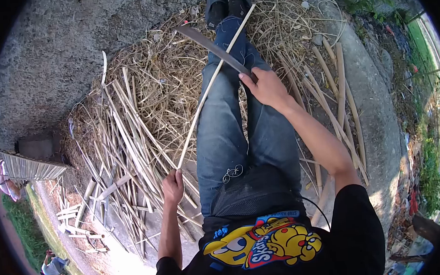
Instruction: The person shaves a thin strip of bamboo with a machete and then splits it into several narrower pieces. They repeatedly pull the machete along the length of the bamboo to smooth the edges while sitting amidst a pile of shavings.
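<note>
My left hand (172, 187) is closed around the lower end of a long, thin bamboo strip (197, 116). The strip slants up to the right across my jeans, its far end near my feet. My right hand (267, 89) is wrapped round the handle end of a machete (209, 46); the handle itself is mostly hidden by the fingers. The long dark blade points to the upper left and crosses the strip over my shins. Blade and strip appear to touch there, but the exact contact is too small to tell.
Split bamboo strips (130, 158) lie in a loose pile on my left. Thicker bamboo poles (341, 84) rest on the right. Shavings (171, 85) cover the ground around my outstretched legs (219, 132). Another person (54, 267) is far off at lower left.
</note>
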